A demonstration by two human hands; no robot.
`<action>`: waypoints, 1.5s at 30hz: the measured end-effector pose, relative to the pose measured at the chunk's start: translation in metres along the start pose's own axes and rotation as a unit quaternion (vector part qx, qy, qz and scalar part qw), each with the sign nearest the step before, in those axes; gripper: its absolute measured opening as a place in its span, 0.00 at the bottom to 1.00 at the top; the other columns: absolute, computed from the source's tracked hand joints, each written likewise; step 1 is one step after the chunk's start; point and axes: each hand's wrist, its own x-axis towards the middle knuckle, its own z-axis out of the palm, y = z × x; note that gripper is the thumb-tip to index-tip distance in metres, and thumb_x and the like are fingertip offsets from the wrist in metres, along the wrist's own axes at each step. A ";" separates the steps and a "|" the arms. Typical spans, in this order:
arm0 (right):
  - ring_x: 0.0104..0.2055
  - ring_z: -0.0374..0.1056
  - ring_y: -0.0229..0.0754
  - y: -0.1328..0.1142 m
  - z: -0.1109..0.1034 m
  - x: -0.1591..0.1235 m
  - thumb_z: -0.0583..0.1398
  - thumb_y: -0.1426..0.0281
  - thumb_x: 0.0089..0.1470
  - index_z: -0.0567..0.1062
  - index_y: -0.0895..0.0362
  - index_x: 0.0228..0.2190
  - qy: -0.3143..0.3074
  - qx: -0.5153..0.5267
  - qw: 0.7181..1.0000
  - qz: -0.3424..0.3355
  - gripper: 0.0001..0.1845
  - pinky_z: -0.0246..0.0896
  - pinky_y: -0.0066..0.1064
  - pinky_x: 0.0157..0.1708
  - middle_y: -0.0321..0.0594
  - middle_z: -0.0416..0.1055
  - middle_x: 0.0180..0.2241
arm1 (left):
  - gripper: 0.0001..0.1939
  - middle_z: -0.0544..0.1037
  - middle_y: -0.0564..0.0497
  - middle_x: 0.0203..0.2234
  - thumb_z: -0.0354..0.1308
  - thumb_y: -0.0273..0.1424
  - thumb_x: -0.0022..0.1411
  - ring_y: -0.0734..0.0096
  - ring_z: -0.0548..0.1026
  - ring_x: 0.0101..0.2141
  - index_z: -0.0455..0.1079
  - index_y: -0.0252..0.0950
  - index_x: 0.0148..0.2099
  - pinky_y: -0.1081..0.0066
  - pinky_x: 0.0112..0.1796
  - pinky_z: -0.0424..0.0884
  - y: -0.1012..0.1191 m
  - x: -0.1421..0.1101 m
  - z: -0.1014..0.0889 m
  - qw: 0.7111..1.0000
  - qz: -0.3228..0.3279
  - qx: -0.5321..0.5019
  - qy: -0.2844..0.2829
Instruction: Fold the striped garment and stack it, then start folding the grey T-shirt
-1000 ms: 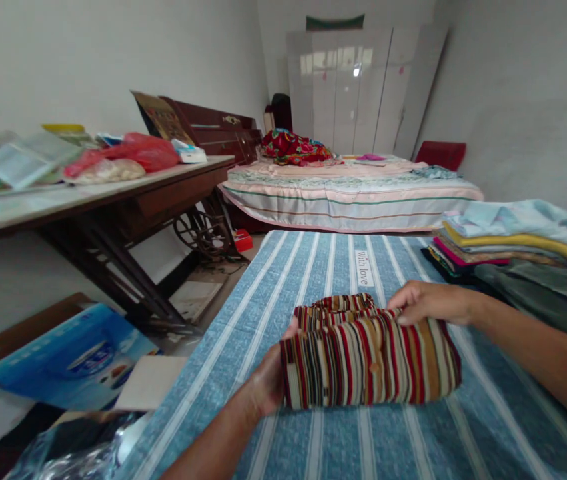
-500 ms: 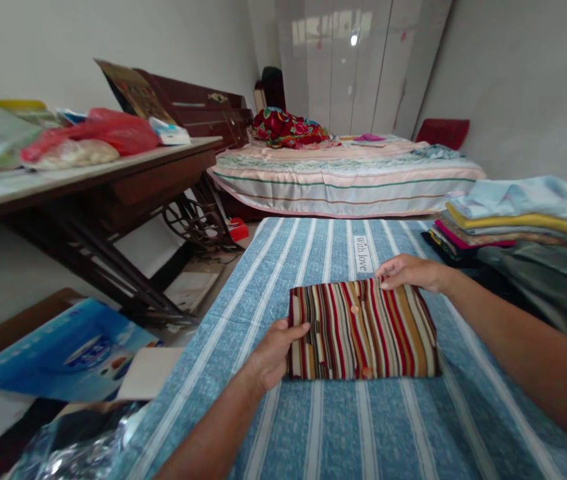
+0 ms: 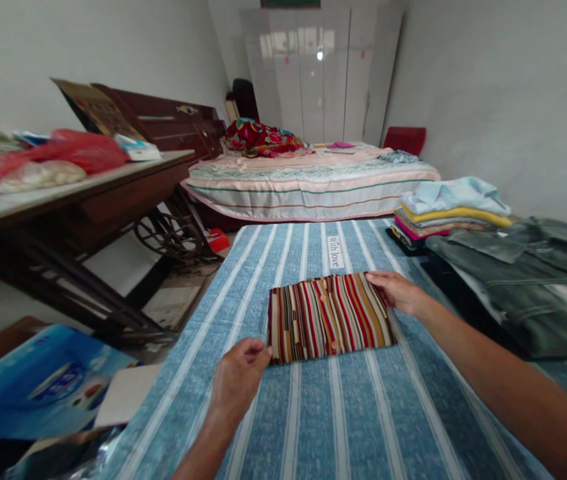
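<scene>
A folded cloth (image 3: 328, 317) with red, brown and cream stripes lies flat on a blue-and-white striped sheet (image 3: 343, 413). My left hand (image 3: 237, 379) is at its near left corner, fingers curled and pinching the edge. On the cloth's far right corner rests my right hand (image 3: 397, 291), with its fingers stretched out flat.
To the right sit a stack of folded clothes (image 3: 450, 213) and a grey-green jacket (image 3: 528, 280). On the left stands a wooden table (image 3: 88, 193) with bags on it, and a blue box (image 3: 38, 387) lies below. Beyond are a bed (image 3: 308, 183) and a white wardrobe (image 3: 318, 73).
The cloth went from a raised, half-folded bundle to lying flat. My left hand slid to the near left corner, my right hand to the far right corner. The view shifted left.
</scene>
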 end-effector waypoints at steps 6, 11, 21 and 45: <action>0.24 0.68 0.37 0.018 -0.008 -0.015 0.55 0.67 0.54 0.71 0.57 0.33 -0.023 0.036 0.999 0.021 0.07 0.63 0.28 0.25 0.39 0.73 0.25 | 0.09 0.75 0.55 0.19 0.57 0.38 0.46 0.67 0.73 0.25 0.70 0.37 0.25 0.72 0.29 0.64 -0.006 -0.013 0.012 1.000 -0.006 0.011 -0.011; 0.23 0.67 0.37 0.016 -0.009 -0.022 0.56 0.73 0.45 0.73 0.58 0.32 -0.049 0.013 0.999 0.013 0.10 0.60 0.26 0.20 0.39 0.73 0.25 | 0.07 0.72 0.56 0.17 0.57 0.36 0.47 0.70 0.71 0.23 0.69 0.37 0.26 0.73 0.26 0.64 -0.006 -0.018 0.017 0.998 -0.021 -0.049 0.015; 0.18 0.63 0.32 0.024 -0.010 -0.048 0.63 0.69 0.39 0.74 0.59 0.27 0.042 -0.096 0.994 -0.033 0.08 0.46 0.21 0.13 0.35 0.71 0.19 | 0.06 0.77 0.52 0.25 0.59 0.35 0.45 0.64 0.76 0.31 0.69 0.38 0.26 0.69 0.37 0.69 -0.005 -0.028 0.024 0.996 0.013 -0.028 0.080; 0.12 0.56 0.30 0.036 -0.002 -0.063 0.58 0.76 0.37 0.73 0.58 0.28 0.028 -0.114 0.992 -0.037 0.10 0.47 0.19 0.12 0.25 0.62 0.10 | 0.16 0.72 0.54 0.15 0.59 0.46 0.43 0.66 0.71 0.22 0.71 0.37 0.23 0.69 0.27 0.65 -0.012 -0.009 0.029 0.993 -0.024 -0.061 0.100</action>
